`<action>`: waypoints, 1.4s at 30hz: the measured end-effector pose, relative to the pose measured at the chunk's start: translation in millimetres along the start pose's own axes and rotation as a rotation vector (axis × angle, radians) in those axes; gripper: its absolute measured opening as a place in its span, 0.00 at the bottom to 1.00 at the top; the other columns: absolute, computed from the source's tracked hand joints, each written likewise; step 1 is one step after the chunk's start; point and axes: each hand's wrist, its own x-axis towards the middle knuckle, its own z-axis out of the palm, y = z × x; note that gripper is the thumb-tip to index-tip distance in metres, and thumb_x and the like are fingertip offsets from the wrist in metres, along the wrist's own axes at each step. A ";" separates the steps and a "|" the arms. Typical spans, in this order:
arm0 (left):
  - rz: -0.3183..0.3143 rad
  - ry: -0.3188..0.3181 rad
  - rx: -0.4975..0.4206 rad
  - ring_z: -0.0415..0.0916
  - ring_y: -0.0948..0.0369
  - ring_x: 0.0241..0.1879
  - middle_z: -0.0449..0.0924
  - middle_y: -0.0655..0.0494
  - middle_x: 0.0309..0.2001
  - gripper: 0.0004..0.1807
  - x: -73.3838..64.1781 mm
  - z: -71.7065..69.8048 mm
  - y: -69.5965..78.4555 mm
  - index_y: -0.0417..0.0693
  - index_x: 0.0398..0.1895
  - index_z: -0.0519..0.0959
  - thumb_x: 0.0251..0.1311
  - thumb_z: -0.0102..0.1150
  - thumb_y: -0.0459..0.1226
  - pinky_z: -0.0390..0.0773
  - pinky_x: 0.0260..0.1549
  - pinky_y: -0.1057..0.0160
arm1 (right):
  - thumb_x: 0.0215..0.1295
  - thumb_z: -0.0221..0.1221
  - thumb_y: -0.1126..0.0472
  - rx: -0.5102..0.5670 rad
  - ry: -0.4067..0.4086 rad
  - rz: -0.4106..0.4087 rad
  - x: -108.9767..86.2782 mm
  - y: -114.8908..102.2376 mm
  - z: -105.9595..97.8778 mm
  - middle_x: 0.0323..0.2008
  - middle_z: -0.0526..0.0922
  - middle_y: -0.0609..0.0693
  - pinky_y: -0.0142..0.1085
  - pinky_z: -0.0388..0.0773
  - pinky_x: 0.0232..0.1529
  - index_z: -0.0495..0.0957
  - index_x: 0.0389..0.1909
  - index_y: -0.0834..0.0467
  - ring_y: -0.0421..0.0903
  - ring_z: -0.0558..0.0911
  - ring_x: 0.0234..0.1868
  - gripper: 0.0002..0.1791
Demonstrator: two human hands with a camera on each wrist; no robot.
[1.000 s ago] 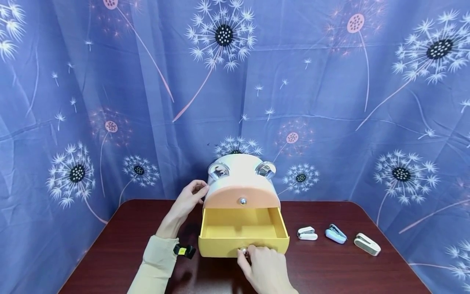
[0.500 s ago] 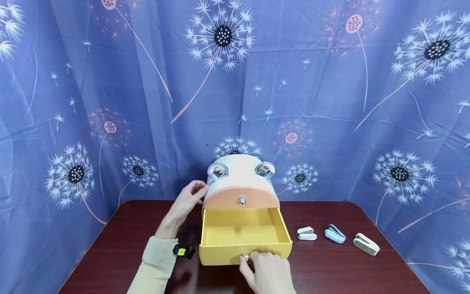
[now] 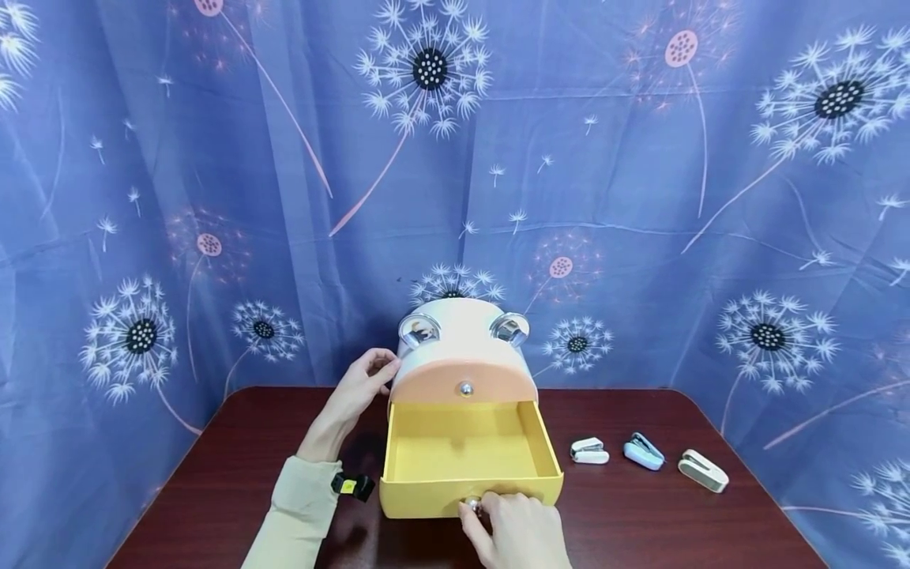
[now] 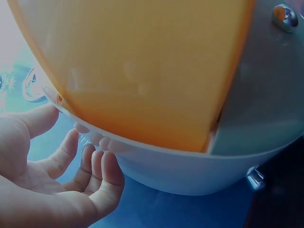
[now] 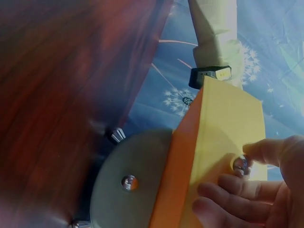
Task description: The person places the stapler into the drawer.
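Observation:
A small two-drawer box with a white rounded top (image 3: 465,332) and two shiny round eye-like pieces stands in the middle of the table. Its yellow lower drawer (image 3: 405,498) is pulled far out, and nothing lies inside. The peach upper drawer (image 3: 426,383) sits in its place. My right hand (image 3: 522,529) pinches the silver knob (image 5: 240,164) of the yellow drawer between thumb and index finger. At the box's left side, my left hand (image 3: 359,387) rests its fingertips against the wall. The left wrist view shows its fingers (image 4: 109,173) loosely bent along the white shell (image 4: 180,173).
Three mini staplers lie in a row on the table right of the box: a white one (image 3: 589,451), a light blue one (image 3: 643,452) and a cream one (image 3: 703,472). Behind the dark red table (image 3: 235,458) hangs a blue dandelion-print curtain (image 3: 604,182).
My right hand has drawn the yellow drawer further out toward me, with most of that movement in the first half second. The left hand stays at the box's side.

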 end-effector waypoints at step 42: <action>0.003 0.021 0.016 0.68 0.54 0.35 0.70 0.48 0.38 0.19 -3.2 0.8 2.8 0.44 0.42 0.71 0.53 0.56 0.48 0.73 0.32 0.53 | 0.50 0.64 0.57 0.202 0.110 0.184 -18.0 291.1 -41.2 0.33 0.76 0.45 0.28 0.60 0.32 0.75 0.39 0.52 0.34 0.71 0.32 0.14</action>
